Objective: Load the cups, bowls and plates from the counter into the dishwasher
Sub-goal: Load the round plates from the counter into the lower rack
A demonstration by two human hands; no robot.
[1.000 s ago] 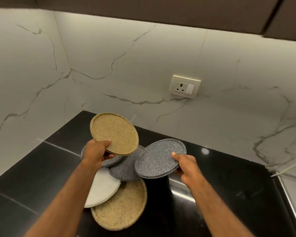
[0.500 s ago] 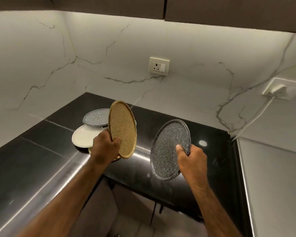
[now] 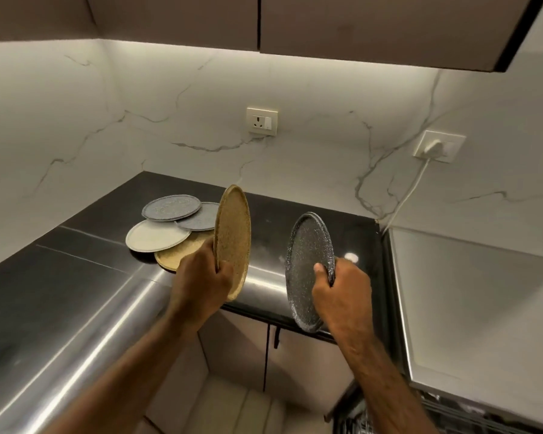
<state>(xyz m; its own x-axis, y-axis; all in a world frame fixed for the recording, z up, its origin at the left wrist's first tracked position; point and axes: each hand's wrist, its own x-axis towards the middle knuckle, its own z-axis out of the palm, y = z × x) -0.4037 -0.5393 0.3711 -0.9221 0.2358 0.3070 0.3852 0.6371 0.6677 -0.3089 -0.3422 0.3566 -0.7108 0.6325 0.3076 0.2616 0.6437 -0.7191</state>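
Four round plates (image 3: 170, 211) lie near the black stone table's (image 3: 76, 264) back corner. Over its front edge, our left hand (image 3: 201, 280) grips a tan speckled round plate (image 3: 232, 227) on edge, fingers (image 3: 224, 271) curled round the lower rim. Our right hand (image 3: 342, 296) pinches a dark grey speckled round plate (image 3: 306, 245) likewise. We judge both stiff, light, breakable: hold by the rim.

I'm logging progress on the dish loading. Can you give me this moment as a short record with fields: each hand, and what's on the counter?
left hand: grips tan plate, held on edge
right hand: grips dark plate, held on edge
counter: four overlapping plates: grey plate, second grey plate, white plate, second tan plate
cups, bowls: none in view
wall: free socket; plug with cable
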